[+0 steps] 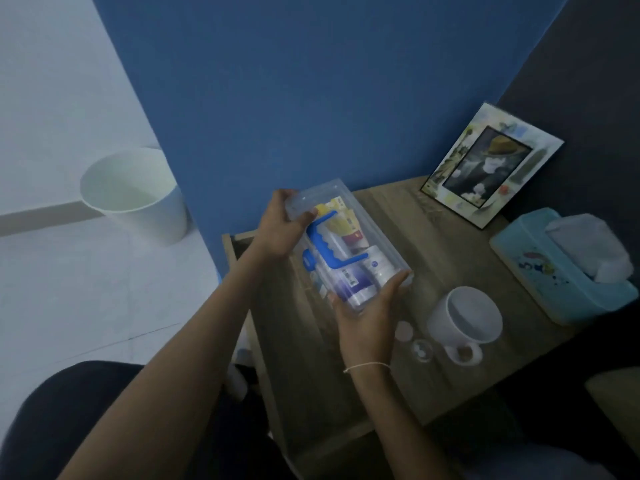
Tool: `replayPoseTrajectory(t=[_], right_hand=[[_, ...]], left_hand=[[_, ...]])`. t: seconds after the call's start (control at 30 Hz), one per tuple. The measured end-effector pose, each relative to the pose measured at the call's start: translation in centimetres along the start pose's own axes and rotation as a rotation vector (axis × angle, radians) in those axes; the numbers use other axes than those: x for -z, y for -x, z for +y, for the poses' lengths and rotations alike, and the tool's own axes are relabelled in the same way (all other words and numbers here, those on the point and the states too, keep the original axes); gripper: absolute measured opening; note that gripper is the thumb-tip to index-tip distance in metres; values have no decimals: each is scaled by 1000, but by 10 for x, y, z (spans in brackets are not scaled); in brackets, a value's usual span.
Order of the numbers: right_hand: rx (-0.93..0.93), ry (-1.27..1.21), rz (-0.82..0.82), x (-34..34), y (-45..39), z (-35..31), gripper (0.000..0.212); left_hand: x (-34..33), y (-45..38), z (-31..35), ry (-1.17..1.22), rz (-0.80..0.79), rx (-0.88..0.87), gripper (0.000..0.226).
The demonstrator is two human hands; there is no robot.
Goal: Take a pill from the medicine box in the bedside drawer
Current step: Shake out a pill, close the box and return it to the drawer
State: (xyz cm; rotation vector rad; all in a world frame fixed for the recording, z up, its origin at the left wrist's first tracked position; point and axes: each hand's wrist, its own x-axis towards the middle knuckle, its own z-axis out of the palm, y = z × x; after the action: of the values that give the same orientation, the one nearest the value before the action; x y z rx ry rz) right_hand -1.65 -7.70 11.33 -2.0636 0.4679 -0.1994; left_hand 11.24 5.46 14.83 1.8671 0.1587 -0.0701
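Note:
A clear plastic medicine box (349,244) with a blue handle and blue latch is held over the left part of the wooden bedside table (450,265). Bottles and packets show through its lid. My left hand (280,225) grips its far end, thumb on top. My right hand (367,313) grips its near end from below. The open drawer (239,258) shows as a wooden edge at the table's left side; its inside is mostly hidden by my arms. A small clear bottle (421,350) with white pills stands open on the table, its white cap (403,330) beside it.
A white mug (465,318) stands on the table right of the bottle. A light blue tissue box (561,268) and a picture frame (490,166) sit at the back right. A white waste bin (138,195) stands on the floor to the left, by the blue wall.

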Motion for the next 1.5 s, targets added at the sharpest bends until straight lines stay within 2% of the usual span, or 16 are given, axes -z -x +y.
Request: replayPoseTrajectory(t=[0.17, 0.37, 0.5, 0.63, 0.83, 0.93, 1.23, 1.43, 1.5], right_hand=[[22, 87, -60, -10, 46, -2, 118], [8, 92, -139, -21, 78, 5, 110], [-7, 164, -174, -28, 89, 20, 102], [-64, 270, -162, -36, 99, 38, 103], [-212, 148, -221, -50, 98, 60, 102], [-249, 173, -248, -56, 88, 71, 101], [-265, 314, -288, -67, 63, 95, 103], [-162, 494, -334, -68, 61, 105, 107], [-149, 477, -334, -67, 61, 106, 104]], left_hand=[[39, 38, -19, -31, 20, 81, 46], [57, 54, -34, -116, -6, 86, 46], [52, 55, -41, -215, -83, 98, 51], [37, 48, -51, -347, -210, 107, 55], [16, 35, -72, -476, -339, 187, 62], [5, 24, -79, -539, -381, 203, 64], [-13, 12, -101, -524, -358, 254, 62], [-10, 17, -118, -468, -307, 251, 60], [-10, 20, -123, -501, -302, 224, 65]])
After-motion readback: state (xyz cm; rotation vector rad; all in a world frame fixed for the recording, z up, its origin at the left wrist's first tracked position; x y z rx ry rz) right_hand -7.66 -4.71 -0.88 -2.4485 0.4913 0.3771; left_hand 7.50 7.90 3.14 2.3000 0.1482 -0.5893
